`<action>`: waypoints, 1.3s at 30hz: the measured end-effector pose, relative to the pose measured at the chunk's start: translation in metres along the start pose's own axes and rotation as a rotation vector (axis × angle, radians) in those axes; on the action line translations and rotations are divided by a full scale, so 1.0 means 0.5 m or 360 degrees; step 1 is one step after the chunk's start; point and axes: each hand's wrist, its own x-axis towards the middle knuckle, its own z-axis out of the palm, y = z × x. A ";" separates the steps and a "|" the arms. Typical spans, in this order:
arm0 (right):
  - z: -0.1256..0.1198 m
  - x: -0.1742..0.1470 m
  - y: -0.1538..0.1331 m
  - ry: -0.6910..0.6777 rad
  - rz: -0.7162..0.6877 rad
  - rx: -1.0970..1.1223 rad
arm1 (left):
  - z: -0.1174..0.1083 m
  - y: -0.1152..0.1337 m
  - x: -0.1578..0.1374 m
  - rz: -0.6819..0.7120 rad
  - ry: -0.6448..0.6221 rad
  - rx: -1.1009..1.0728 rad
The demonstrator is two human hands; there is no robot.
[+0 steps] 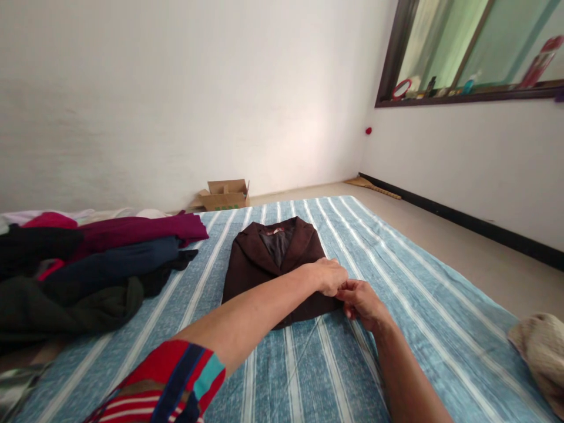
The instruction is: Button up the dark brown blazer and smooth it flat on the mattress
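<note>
A dark brown jacket (264,267) lies folded on the blue striped sheet (418,329), its collar and lapels toward the far side. My left hand (328,276) reaches across the jacket to its right edge, fingers closed there. Right beside it, my right hand (361,302) pinches at the jacket's lower right corner. The two hands meet at the fingertips, and the cloth between them is mostly hidden. Part of the jacket's front lies behind my left forearm.
Several crumpled garments (110,258) lie in a pile at the left. An open cardboard box (227,197) stands beyond the bed's far edge. A beige cloth (540,352) is at the lower right, and a broom (374,187) lies by the right wall.
</note>
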 end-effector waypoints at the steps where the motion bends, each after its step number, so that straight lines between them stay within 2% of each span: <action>1: 0.001 -0.001 -0.001 -0.0008 0.0000 -0.0003 | 0.001 -0.001 0.002 -0.0003 0.0016 0.0039; 15: 0.006 -0.002 -0.001 -0.0116 0.0037 -0.0208 | -0.002 -0.020 -0.015 -0.0018 0.0190 0.0063; 29: 0.014 -0.001 -0.003 -0.0038 0.0027 -0.0174 | -0.016 -0.021 -0.023 -0.0059 0.0191 -0.0015; 39: 0.015 -0.004 -0.004 -0.0112 -0.0013 -0.0119 | -0.018 -0.025 -0.018 -0.0051 0.0154 -0.0018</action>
